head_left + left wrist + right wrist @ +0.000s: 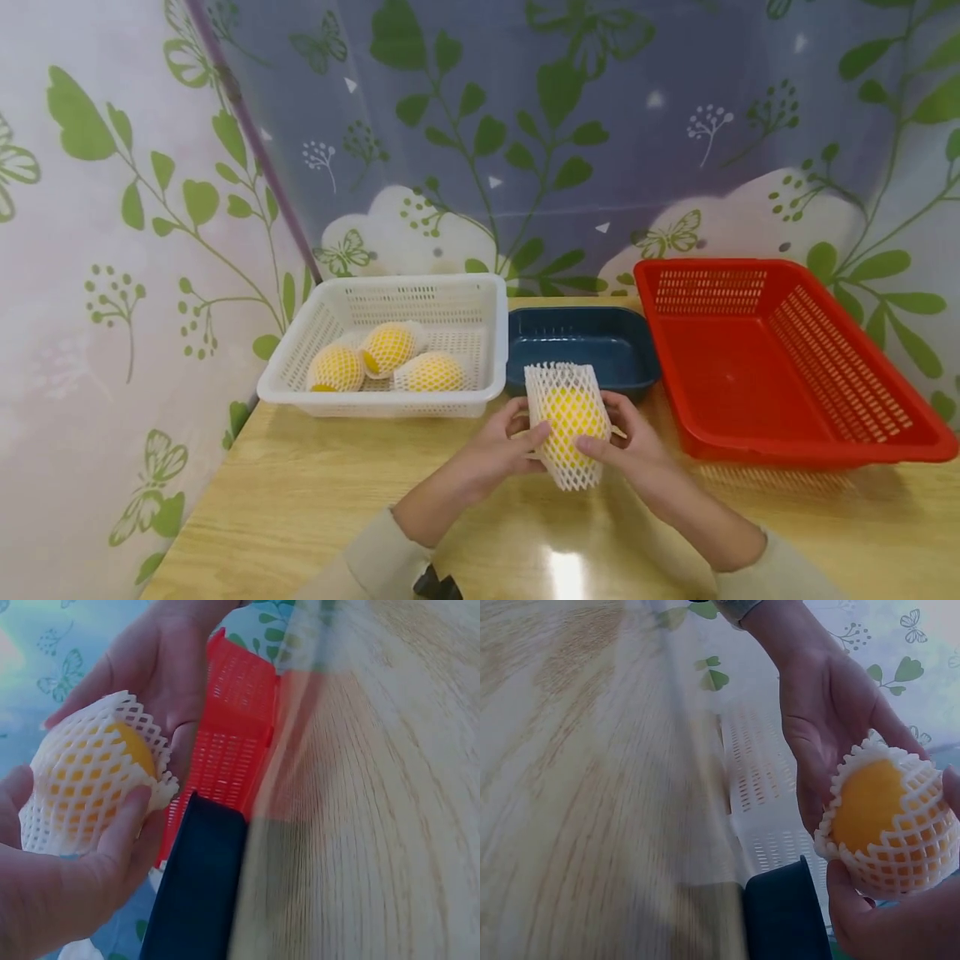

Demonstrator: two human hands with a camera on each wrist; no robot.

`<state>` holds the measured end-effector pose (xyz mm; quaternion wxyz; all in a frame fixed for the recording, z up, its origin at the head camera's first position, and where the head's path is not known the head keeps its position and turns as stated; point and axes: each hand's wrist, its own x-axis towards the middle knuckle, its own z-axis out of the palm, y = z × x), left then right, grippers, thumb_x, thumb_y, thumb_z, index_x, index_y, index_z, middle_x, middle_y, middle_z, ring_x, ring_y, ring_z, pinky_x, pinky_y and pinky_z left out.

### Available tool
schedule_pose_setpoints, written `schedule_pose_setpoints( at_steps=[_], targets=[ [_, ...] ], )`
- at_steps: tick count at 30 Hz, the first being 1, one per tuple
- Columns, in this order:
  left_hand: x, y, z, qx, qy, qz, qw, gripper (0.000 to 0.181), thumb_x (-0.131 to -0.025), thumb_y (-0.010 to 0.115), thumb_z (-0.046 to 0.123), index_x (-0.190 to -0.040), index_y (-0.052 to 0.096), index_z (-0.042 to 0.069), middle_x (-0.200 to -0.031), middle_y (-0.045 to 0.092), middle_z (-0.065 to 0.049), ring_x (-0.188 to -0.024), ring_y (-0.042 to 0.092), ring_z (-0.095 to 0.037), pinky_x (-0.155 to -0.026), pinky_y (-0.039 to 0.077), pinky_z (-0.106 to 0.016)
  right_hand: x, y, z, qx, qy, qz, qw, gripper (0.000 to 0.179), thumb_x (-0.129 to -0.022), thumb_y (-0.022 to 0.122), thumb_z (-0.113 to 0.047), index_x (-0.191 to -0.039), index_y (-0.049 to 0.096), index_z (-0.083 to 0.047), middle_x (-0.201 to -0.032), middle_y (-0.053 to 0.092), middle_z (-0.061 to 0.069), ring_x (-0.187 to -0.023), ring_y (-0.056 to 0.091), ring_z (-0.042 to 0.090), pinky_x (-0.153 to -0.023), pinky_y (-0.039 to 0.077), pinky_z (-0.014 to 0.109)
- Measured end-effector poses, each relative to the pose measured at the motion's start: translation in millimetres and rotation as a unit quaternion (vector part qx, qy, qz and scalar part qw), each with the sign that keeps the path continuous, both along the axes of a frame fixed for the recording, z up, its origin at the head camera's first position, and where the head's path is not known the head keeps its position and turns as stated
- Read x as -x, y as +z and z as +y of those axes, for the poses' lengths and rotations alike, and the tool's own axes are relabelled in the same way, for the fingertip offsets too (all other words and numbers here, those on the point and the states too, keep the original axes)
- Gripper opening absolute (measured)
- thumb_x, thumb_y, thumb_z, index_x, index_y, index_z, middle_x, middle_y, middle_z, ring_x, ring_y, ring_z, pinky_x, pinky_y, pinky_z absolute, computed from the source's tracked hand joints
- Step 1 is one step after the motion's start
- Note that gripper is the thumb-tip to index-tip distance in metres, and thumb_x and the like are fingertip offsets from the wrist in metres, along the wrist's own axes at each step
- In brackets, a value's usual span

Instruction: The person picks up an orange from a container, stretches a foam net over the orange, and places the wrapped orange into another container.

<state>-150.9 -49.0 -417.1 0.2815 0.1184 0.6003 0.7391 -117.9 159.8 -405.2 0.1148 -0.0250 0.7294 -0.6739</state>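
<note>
A smooth yellow fruit (572, 421) in a white foam net sleeve (546, 385) is held between both hands above the table's middle. My left hand (498, 446) grips its left side, thumb across the front of the net. On the other side my right hand (637, 446) holds it the same way. The sleeve extends past the fruit at both ends in the head view. Through the sleeve's open end, the right wrist view shows bare yellow skin (870, 806). Fingers behind the fruit are partly hidden.
A white basket (495, 367) at left holds 3 more netted yellow fruits (390, 348). Behind the hands stands a dark blue basin (577, 321), with a large red basket (795, 392) to its right. All rest on a wooden table (315, 492) before a leaf-patterned cloth.
</note>
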Motion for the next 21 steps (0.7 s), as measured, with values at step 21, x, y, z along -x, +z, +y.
schedule_pose_setpoints(
  at_steps=[21],
  targets=[
    [6.8,-6.1,-9.5,-0.011,-0.007,-0.034,0.9994,0.054,-0.098,0.059,0.015,-0.144,0.032,0.009,-0.129,0.052,-0.019,-0.107,0.060,-0.025,-0.092,0.052,-0.046,1.8,-6.8,4,0.036,0.012,-0.058,0.9976,0.069,-0.096,0.061,-0.029,-0.150,0.024,-0.006,-0.146,0.036,0.021,-0.117,0.051,0.024,-0.105,0.042,0.045]
  ],
)
